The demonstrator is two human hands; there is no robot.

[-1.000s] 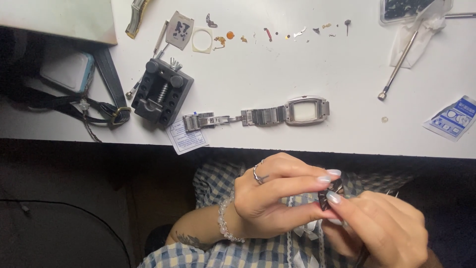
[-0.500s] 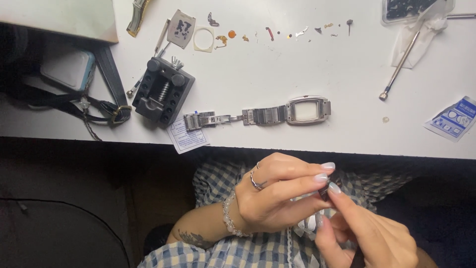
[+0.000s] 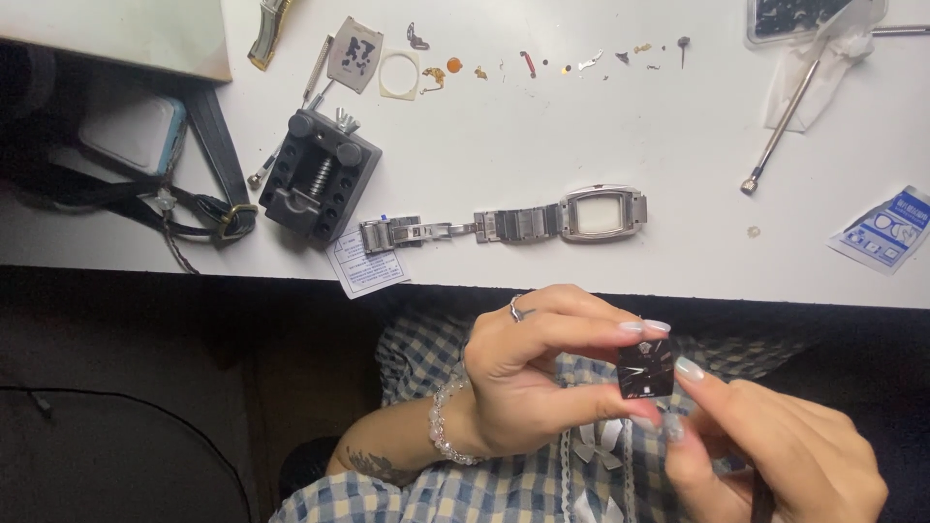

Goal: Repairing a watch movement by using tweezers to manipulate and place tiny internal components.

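Observation:
My left hand [image 3: 538, 373] pinches a small dark square watch dial [image 3: 646, 369] between thumb and fingertips, below the table edge over my checked shirt. My right hand [image 3: 775, 450] meets it from the right, its fingertips touching the dial's right and lower edges. A thin dark tool shows at the bottom of that hand. On the white table [image 3: 504, 136] lies a rectangular silver watch case with its metal bracelet [image 3: 513, 223] stretched out to the left.
A black case-holder vise [image 3: 320, 174] stands left of the bracelet, a small paper slip [image 3: 366, 266] in front. Several tiny watch parts [image 3: 542, 60] lie in a row at the back. A screwdriver [image 3: 780, 126], tissue, a blue-white sachet [image 3: 886, 230] sit right; straps and a phone left.
Both hands have risen slightly and turned the small part, so the dark dial's face now shows between the fingertips. Things on the table have not moved.

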